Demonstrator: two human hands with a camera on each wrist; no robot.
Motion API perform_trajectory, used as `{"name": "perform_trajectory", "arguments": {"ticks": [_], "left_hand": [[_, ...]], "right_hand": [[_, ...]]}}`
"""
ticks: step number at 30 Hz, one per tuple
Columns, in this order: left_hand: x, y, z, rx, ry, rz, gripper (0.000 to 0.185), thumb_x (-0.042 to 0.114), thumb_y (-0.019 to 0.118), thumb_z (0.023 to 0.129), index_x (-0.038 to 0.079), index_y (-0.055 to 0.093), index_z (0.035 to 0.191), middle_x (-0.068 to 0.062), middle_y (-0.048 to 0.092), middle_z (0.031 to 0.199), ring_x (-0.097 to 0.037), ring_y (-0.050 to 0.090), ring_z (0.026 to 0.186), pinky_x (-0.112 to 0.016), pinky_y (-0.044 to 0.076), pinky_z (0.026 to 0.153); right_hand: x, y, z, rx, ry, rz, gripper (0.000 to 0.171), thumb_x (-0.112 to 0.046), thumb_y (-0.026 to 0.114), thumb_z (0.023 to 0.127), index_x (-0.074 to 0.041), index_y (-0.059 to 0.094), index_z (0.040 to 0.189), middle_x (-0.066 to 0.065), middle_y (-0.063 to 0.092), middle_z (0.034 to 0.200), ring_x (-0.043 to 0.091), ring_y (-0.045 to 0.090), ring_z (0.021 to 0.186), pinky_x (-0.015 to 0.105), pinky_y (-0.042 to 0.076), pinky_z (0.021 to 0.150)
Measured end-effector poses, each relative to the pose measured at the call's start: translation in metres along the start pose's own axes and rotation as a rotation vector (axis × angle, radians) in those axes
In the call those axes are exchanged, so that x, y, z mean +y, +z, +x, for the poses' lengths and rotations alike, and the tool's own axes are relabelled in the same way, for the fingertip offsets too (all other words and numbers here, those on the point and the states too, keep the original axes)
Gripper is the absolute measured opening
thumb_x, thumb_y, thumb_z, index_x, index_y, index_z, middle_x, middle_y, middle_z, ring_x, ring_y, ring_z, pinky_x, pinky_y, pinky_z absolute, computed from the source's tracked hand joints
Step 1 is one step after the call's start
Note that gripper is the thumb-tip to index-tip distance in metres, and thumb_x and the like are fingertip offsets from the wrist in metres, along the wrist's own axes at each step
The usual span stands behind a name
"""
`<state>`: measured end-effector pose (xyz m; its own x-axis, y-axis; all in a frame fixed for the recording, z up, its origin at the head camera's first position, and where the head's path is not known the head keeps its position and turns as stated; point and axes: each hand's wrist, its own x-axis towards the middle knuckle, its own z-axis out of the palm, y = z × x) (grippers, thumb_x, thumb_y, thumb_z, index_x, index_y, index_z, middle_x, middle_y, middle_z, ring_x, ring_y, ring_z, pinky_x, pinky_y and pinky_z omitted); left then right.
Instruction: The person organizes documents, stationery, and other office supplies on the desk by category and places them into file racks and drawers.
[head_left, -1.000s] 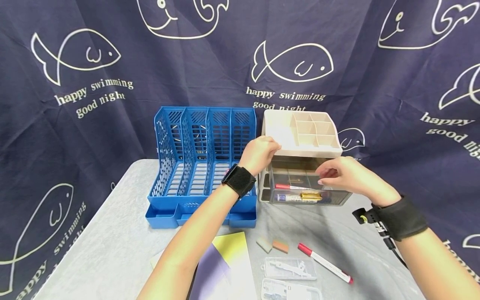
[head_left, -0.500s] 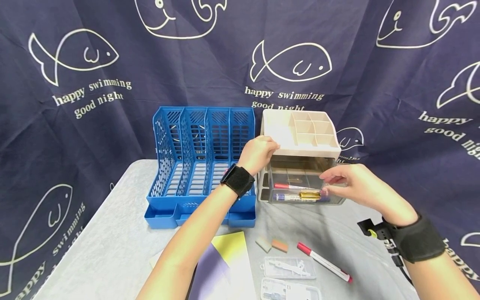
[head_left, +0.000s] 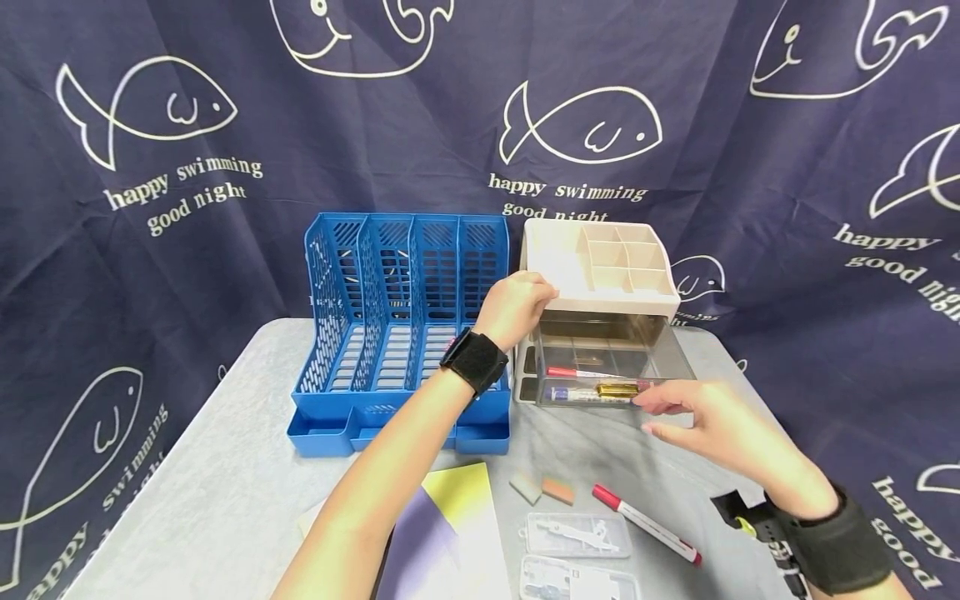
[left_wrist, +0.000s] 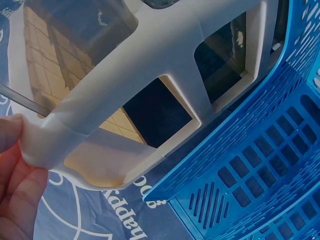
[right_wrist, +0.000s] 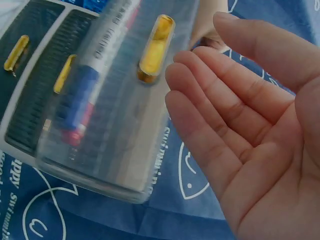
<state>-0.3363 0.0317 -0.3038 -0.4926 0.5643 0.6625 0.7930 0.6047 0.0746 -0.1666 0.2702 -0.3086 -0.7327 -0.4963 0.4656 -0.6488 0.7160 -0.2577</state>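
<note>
A beige desk organizer [head_left: 600,258] stands at the back of the table, its clear smoky drawer [head_left: 611,367] pulled out. In the drawer lie a blue-capped marker [head_left: 581,393], a red-capped marker [head_left: 581,373] and a gold tube [head_left: 617,389]. My left hand [head_left: 525,302] grips the organizer's front left corner; the left wrist view shows its fingers [left_wrist: 15,165] curled on the beige frame [left_wrist: 150,75]. My right hand [head_left: 675,412] hovers flat just in front of the drawer, holding nothing. The right wrist view shows the right hand's bare palm [right_wrist: 240,125] beside the drawer [right_wrist: 115,135] and the gold tube [right_wrist: 156,47].
A blue file rack [head_left: 405,325] stands left of the organizer. Nearer me on the grey table [head_left: 225,483] lie a red marker [head_left: 648,525], two erasers [head_left: 543,490], two clear plastic cases [head_left: 577,535] and yellow and purple paper [head_left: 457,525].
My right hand has let go of the drawer's front edge and drawn back and down toward me. The left hand and the drawer have stayed put.
</note>
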Motion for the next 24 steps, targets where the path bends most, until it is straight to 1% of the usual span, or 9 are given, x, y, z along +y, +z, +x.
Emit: {"name": "perform_trajectory", "arguments": {"ticks": [3, 6, 8, 12, 14, 19, 24], "left_hand": [[-0.001, 0.000, 0.000, -0.001, -0.001, 0.001, 0.015, 0.007, 0.063, 0.090, 0.012, 0.075, 0.098, -0.001, 0.071, 0.094, -0.015, 0.064, 0.094, -0.024, 0.051, 0.084], [0.000, 0.000, 0.000, -0.004, 0.000, 0.007, 0.015, 0.007, 0.063, 0.090, 0.012, 0.075, 0.098, -0.001, 0.071, 0.094, -0.015, 0.064, 0.094, -0.024, 0.052, 0.084], [0.000, 0.000, 0.000, -0.003, -0.001, 0.007, 0.015, 0.007, 0.063, 0.090, 0.012, 0.075, 0.097, -0.001, 0.071, 0.094, -0.015, 0.064, 0.094, -0.024, 0.052, 0.084], [-0.001, 0.001, 0.000, -0.004, -0.002, 0.012, 0.016, 0.007, 0.063, 0.090, 0.013, 0.075, 0.098, 0.000, 0.071, 0.094, -0.015, 0.064, 0.094, -0.024, 0.052, 0.084], [-0.001, 0.001, 0.000, -0.005, -0.003, 0.013, 0.016, 0.007, 0.063, 0.090, 0.013, 0.075, 0.098, 0.000, 0.071, 0.094, -0.015, 0.064, 0.095, -0.024, 0.051, 0.084], [0.000, 0.000, 0.001, -0.012, -0.007, 0.004, 0.016, 0.008, 0.063, 0.090, 0.013, 0.075, 0.099, -0.001, 0.071, 0.095, -0.015, 0.064, 0.095, -0.024, 0.051, 0.084], [0.000, 0.000, 0.000, -0.020, -0.014, 0.000, 0.016, 0.008, 0.062, 0.090, 0.013, 0.075, 0.099, 0.000, 0.071, 0.095, -0.015, 0.064, 0.095, -0.023, 0.051, 0.085]], "right_hand": [[-0.001, 0.008, -0.006, 0.004, -0.011, 0.024, 0.030, -0.003, 0.081, 0.066, -0.014, 0.071, 0.093, -0.009, 0.069, 0.087, 0.002, 0.063, 0.076, 0.011, 0.048, 0.066], [-0.003, 0.015, -0.011, -0.016, -0.017, 0.047, 0.030, -0.004, 0.081, 0.067, -0.013, 0.071, 0.095, -0.011, 0.069, 0.087, 0.001, 0.063, 0.076, 0.013, 0.049, 0.064], [-0.005, 0.018, -0.015, -0.041, -0.002, 0.057, 0.029, -0.007, 0.081, 0.069, -0.014, 0.070, 0.096, -0.011, 0.069, 0.088, 0.001, 0.063, 0.077, 0.015, 0.049, 0.063], [-0.004, 0.027, -0.023, -0.060, 0.012, 0.068, 0.027, -0.009, 0.080, 0.071, -0.013, 0.070, 0.096, -0.008, 0.069, 0.088, 0.002, 0.064, 0.078, 0.021, 0.053, 0.064], [-0.002, 0.032, -0.028, -0.062, 0.010, 0.070, 0.028, -0.009, 0.081, 0.070, -0.012, 0.070, 0.095, -0.006, 0.069, 0.088, 0.002, 0.064, 0.077, 0.021, 0.053, 0.063], [0.005, 0.046, -0.044, -0.083, 0.016, 0.115, 0.028, -0.006, 0.080, 0.069, -0.007, 0.070, 0.095, -0.002, 0.070, 0.087, 0.002, 0.064, 0.076, 0.020, 0.052, 0.062], [0.010, 0.058, -0.060, -0.144, 0.075, 0.182, 0.025, -0.002, 0.076, 0.071, -0.003, 0.069, 0.095, 0.001, 0.070, 0.086, 0.001, 0.063, 0.077, 0.021, 0.053, 0.063]]}}
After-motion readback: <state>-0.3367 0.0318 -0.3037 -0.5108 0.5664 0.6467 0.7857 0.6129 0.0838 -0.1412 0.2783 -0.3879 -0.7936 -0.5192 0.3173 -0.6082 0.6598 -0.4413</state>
